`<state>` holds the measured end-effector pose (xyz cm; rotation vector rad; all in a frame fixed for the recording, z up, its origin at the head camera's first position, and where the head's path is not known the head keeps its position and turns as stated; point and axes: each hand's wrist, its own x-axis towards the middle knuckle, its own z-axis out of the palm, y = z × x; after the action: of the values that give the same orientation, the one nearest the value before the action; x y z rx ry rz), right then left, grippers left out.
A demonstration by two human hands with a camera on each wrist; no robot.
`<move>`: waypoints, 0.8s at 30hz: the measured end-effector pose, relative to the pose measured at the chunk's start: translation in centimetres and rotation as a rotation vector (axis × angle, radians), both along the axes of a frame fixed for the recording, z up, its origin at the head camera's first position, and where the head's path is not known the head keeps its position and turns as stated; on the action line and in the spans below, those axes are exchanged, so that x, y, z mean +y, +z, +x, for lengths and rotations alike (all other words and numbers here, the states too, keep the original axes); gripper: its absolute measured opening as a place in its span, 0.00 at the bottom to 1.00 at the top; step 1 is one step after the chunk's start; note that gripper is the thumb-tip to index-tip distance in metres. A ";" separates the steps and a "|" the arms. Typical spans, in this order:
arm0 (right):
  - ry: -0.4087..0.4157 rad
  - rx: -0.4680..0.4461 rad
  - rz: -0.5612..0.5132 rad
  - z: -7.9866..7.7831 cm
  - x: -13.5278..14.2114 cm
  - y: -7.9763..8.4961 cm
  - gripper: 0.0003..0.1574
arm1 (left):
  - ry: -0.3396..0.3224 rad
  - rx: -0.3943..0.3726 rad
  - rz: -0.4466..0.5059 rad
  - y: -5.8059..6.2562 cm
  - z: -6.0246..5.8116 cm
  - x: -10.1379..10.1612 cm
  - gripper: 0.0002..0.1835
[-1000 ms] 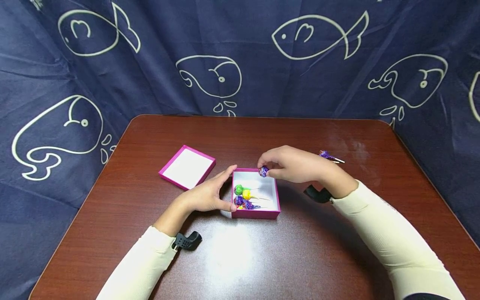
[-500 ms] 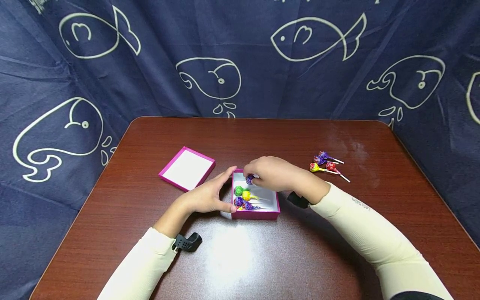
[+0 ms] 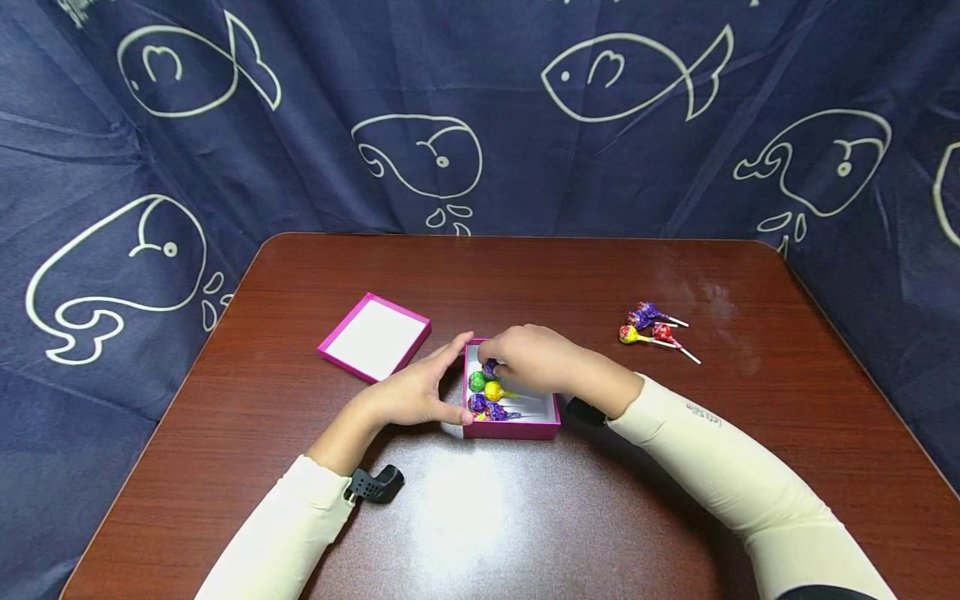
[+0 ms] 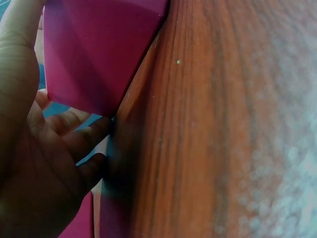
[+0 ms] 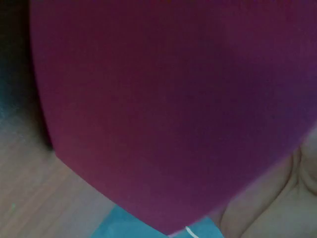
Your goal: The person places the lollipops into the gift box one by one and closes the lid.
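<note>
A pink box (image 3: 512,430) with a white inside sits mid-table. My left hand (image 3: 408,397) holds its left side, thumb at the near corner and forefinger at the far one. Over the box, my right hand (image 3: 536,358) pinches a purple-wrapped lollipop (image 3: 490,369) low at the far left inside; its stick is hidden by the hand. Beside it lie a green lollipop (image 3: 477,382), a yellow lollipop (image 3: 493,391) and purple ones (image 3: 498,411). The left wrist view shows the box wall (image 4: 99,54) between thumb and fingers; in the right wrist view the wall (image 5: 163,109) hides most of the hand.
Left of the box lies its pink-edged lid (image 3: 375,337), white inside up. Further right on the brown table (image 3: 480,275) are several loose lollipops, among them purple (image 3: 647,314), yellow (image 3: 628,334) and red (image 3: 663,333) ones. A dark blue curtain (image 3: 517,192) hangs behind.
My right hand has carried the purple lollipop from above the box's far right corner, left and down beside the green one. My left hand keeps its place on the box.
</note>
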<state>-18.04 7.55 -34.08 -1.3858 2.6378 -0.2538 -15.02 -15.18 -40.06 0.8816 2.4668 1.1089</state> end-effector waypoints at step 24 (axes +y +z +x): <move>-0.071 0.080 0.014 0.3 0.6 -0.8 0.11 | 0.009 0.003 -0.021 0.1 0.0 0.2 0.63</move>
<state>-17.74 8.17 -34.84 -1.3270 2.7511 -0.1923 -15.00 -15.02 -39.96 0.8685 2.4825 1.0836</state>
